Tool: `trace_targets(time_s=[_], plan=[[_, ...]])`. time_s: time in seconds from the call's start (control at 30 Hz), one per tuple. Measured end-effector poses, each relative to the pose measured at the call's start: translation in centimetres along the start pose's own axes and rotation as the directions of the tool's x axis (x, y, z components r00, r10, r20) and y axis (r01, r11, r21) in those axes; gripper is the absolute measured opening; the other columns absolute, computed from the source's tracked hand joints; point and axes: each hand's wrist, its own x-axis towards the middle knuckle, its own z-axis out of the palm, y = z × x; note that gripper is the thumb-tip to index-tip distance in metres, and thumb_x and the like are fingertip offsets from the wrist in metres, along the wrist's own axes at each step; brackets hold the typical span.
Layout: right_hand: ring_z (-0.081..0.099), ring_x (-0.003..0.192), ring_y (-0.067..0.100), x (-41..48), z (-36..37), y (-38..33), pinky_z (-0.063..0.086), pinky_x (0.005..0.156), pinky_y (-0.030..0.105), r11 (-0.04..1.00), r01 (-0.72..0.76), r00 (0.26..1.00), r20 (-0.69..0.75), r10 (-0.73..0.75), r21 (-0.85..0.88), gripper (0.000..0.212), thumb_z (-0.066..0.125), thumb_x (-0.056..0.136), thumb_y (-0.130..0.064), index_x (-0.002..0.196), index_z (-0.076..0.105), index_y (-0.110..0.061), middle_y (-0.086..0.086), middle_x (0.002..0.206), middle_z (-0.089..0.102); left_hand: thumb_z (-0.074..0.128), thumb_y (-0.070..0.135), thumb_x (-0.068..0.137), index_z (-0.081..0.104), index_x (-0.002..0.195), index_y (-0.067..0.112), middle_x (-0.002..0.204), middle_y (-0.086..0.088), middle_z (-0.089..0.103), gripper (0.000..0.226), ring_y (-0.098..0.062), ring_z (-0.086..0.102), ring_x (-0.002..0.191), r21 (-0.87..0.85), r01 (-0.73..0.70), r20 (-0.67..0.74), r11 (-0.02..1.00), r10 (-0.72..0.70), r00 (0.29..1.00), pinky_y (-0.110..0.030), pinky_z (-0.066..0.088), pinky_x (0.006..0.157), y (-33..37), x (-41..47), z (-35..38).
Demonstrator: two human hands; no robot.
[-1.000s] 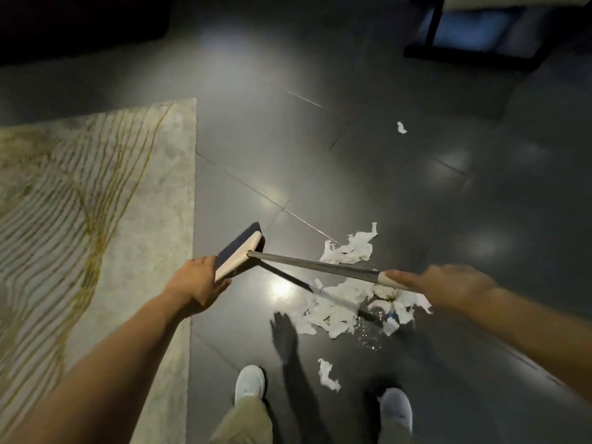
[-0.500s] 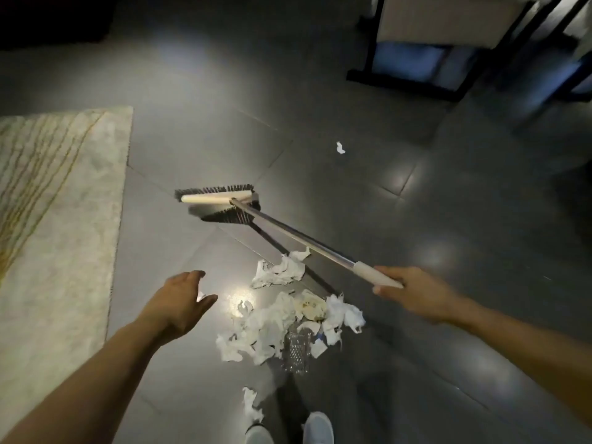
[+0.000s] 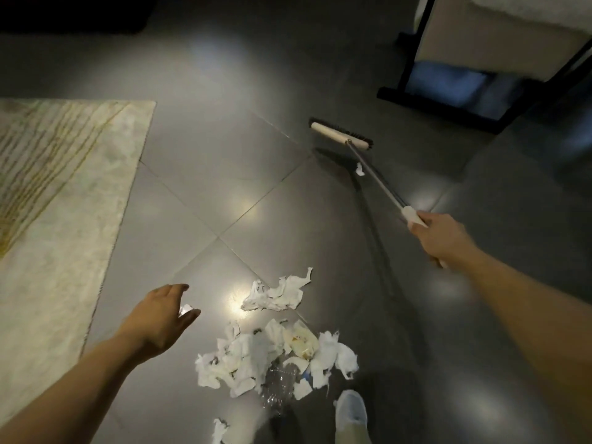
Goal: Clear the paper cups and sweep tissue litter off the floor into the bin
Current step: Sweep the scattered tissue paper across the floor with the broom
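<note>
a dark, glossy tiled floor (image 3: 224,155) filled the frame, with a pale rug (image 3: 64,203) lined in gold at the left and black-framed furniture (image 3: 413,59) at the upper right. torn white tissue lay in a heap (image 3: 243,357) at lower centre, some pieces stained yellow, around crumpled clear plastic (image 3: 278,389). one crumpled tissue (image 3: 278,293) sat just above the heap. a small scrap (image 3: 359,169) lay beside the broom handle (image 3: 378,179). the right hand (image 3: 443,238) gripped the handle's white end, with the broom head (image 3: 339,135) at upper centre-right. the left hand (image 3: 160,318) hovered with relaxed fingers, holding nothing. a white shoe (image 3: 352,411) showed at the bottom.
</note>
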Motion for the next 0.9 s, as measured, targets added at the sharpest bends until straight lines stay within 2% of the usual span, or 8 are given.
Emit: trace_targets(time_s=[0.17,0.23,0.27,0.33,0.57,0.73,0.8,0.9], plan=[[0.053,0.073,0.027,7.6,-1.0,1.1,0.048,0.067,0.032,0.989,-0.02,0.998,0.059,0.029,-0.148,0.035,0.042,0.1,-0.032,0.111,0.061,-0.004,0.013,0.082,0.055,0.042,0.043,0.096,0.029,0.144,0.012,0.149,-0.008,0.036,0.059,-0.024,0.035,0.135,-0.087,0.097,0.011,0.991,-0.096,0.995,-0.033,0.029,0.111,4.0,1.6,1.6],[0.052,0.061,0.026,8.7,-0.5,2.0,0.048,0.052,0.027,0.99,-0.075,0.984,0.154,0.093,-0.119,0.032,0.04,0.101,-0.03,0.106,0.058,-0.004,0.014,0.073,0.054,0.043,0.043,0.096,0.03,0.144,0.011,0.149,-0.007,0.036,0.059,-0.024,0.035,0.136,-0.107,0.104,0.023,0.989,-0.102,0.994,-0.033,0.028,0.111,5.7,1.7,2.6],[0.05,0.057,0.025,8.7,0.0,2.4,0.044,0.046,0.024,0.988,-0.091,0.971,0.209,0.116,-0.121,0.028,0.038,0.102,-0.027,0.108,0.055,-0.006,0.015,0.072,0.054,0.043,0.043,0.096,0.03,0.144,0.011,0.149,-0.007,0.036,0.059,-0.024,0.034,0.136,-0.115,0.111,0.029,0.987,-0.109,0.994,-0.033,0.029,0.112,6.4,1.6,2.9],[0.049,0.059,0.023,7.8,0.8,3.2,0.04,0.048,0.026,0.988,-0.058,0.945,0.311,0.101,-0.143,0.025,0.033,0.101,-0.02,0.115,0.049,-0.008,0.018,0.078,0.054,0.043,0.043,0.096,0.029,0.144,0.012,0.15,-0.006,0.035,0.059,-0.024,0.034,0.136,-0.131,0.12,0.03,0.984,-0.117,0.993,-0.033,0.029,0.112,7.3,1.4,3.3],[0.039,0.061,0.012,-1.0,1.6,4.9,0.034,0.055,0.025,0.98,-0.012,0.884,0.456,0.103,-0.198,0.056,0.034,0.1,-0.023,0.152,0.013,-0.019,0.001,0.072,0.039,0.043,0.044,0.096,0.028,0.145,0.011,0.15,-0.008,0.034,0.06,-0.024,0.032,0.137,-0.158,0.065,-0.023,0.985,-0.069,0.997,-0.032,0.028,0.111,8.0,-2.7,2.7],[0.042,0.058,0.012,-12.9,2.0,5.6,0.036,0.05,0.024,0.99,0.01,0.863,0.501,0.063,-0.141,0.048,0.034,0.1,-0.022,0.147,0.024,-0.019,0.002,0.071,0.043,0.045,0.043,0.096,0.029,0.145,0.01,0.149,-0.009,0.036,0.061,-0.025,0.033,0.136,-0.155,0.023,-0.051,0.988,-0.032,0.998,-0.033,0.028,0.109,5.5,-9.8,3.8],[0.042,0.044,0.009,-17.2,1.1,5.6,0.035,0.037,0.019,0.993,-0.119,0.86,0.502,0.093,0.021,0.039,0.038,0.1,-0.017,0.138,0.039,-0.024,0.004,0.064,0.042,0.045,0.043,0.096,0.03,0.144,0.01,0.148,-0.009,0.036,0.061,-0.025,0.033,0.135,-0.135,-0.001,-0.039,0.991,-0.005,0.999,-0.032,0.029,0.108,4.3,-12.8,4.4],[0.031,0.029,0.005,-19.8,-2.0,5.1,0.027,0.03,0.011,0.859,-0.41,0.841,0.491,0.226,0.307,0.035,0.043,0.1,-0.014,0.131,0.049,-0.03,0.004,0.053,0.037,0.046,0.042,0.096,0.03,0.143,0.01,0.148,-0.009,0.036,0.059,-0.024,0.034,0.135,-0.118,-0.007,-0.048,0.993,0.002,0.999,-0.031,0.03,0.107,2.6,-15.6,5.1]])
